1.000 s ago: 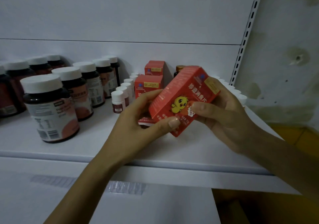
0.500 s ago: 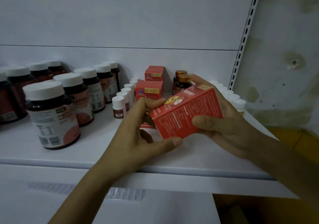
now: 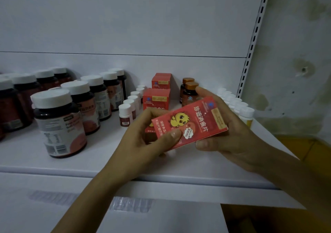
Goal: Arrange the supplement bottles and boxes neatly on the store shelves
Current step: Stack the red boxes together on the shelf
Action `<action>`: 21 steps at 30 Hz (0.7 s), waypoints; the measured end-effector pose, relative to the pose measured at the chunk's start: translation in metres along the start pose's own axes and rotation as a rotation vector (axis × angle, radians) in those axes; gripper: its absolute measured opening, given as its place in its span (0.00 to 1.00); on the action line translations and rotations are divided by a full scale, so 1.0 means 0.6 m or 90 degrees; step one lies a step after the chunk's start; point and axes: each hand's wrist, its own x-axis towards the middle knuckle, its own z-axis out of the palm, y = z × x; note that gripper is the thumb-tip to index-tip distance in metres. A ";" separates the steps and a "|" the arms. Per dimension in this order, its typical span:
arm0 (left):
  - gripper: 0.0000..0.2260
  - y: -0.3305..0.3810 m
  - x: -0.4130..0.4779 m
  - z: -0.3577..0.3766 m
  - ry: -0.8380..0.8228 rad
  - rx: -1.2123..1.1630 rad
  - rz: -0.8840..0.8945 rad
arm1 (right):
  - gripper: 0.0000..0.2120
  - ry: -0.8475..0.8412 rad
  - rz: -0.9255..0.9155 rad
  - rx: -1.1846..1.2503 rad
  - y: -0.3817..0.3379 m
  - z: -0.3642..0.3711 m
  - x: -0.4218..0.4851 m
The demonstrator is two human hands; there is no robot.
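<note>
Red box (image 3: 189, 125) is held tilted above the front edge of the shelf (image 3: 89, 162), flaps closed, contents unseen | left hand (image 3: 141, 143): lower-left end is pinched by thumb and curled fingers | right hand (image 3: 231, 136): right end is wrapped by fingers | white-capped dark bottles (image 3: 59, 123) are stood toward left edge | further red boxes (image 3: 157, 98) are stood mid-shelf toward the back edge

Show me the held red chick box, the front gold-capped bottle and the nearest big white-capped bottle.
red chick box (image 3: 192, 123): head view, middle of its front face.
front gold-capped bottle (image 3: 191, 85): head view, on its cap.
nearest big white-capped bottle (image 3: 59, 125): head view, on its label.
</note>
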 end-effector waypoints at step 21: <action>0.35 -0.043 0.077 -0.042 0.141 0.706 0.230 | 0.33 0.181 0.043 -0.404 -0.042 -0.050 0.123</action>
